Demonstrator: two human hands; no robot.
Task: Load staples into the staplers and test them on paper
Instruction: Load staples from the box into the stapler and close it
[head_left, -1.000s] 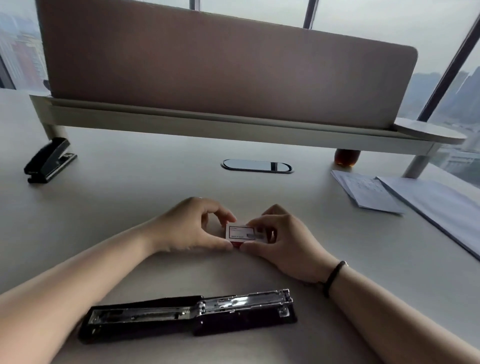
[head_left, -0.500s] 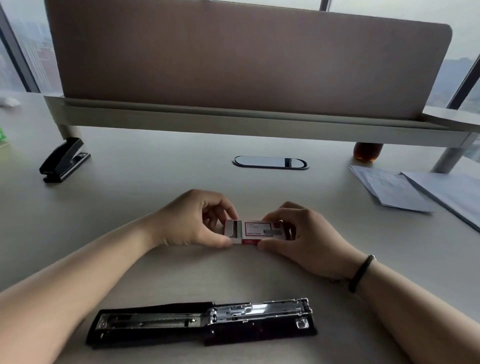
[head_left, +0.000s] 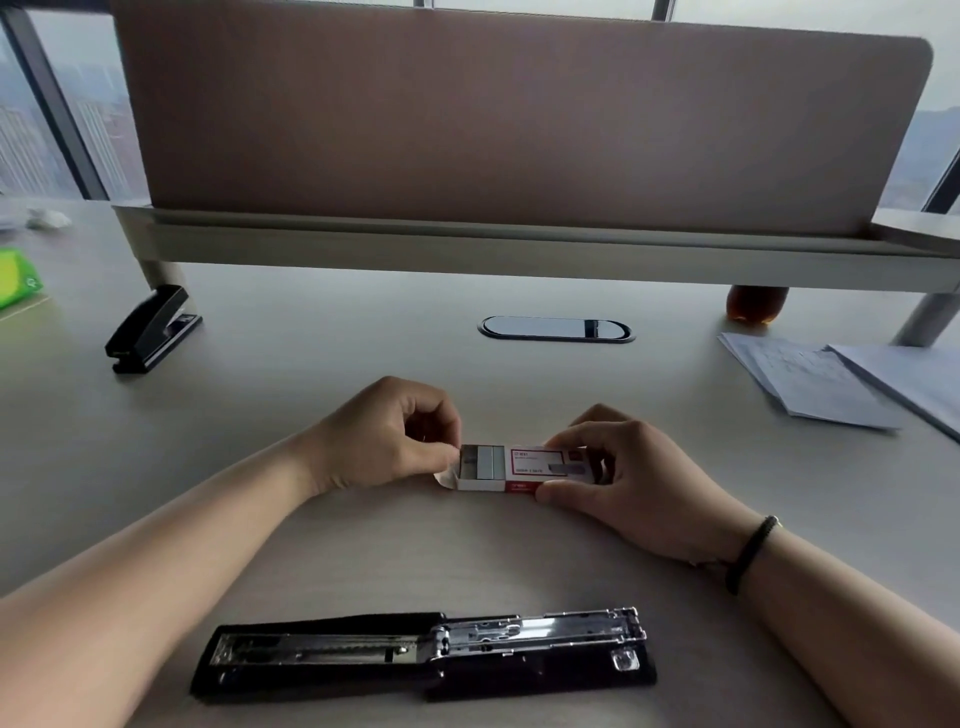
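Note:
A small red-and-white staple box (head_left: 530, 465) sits on the desk between my hands. My right hand (head_left: 618, 473) grips its sleeve. My left hand (head_left: 389, 436) pinches the inner tray, which sticks out to the left and shows grey staple strips (head_left: 483, 461). A black stapler (head_left: 426, 654) lies folded fully open near the front edge, its metal staple channel facing up. A second black stapler (head_left: 153, 327) stands shut at the far left. Sheets of paper (head_left: 810, 384) lie at the right.
A raised shelf with a tall divider panel (head_left: 519, 119) spans the back of the desk. An oval cable grommet (head_left: 556, 329) is set into the desk (head_left: 311, 332) beneath it. A green pack (head_left: 15, 278) lies at the left edge, a dark reddish object (head_left: 756, 304) under the shelf's right end.
The box's inner tray has slid out to the left under my left hand's pull, exposing the staple strips. My right hand kept hold of the sleeve.

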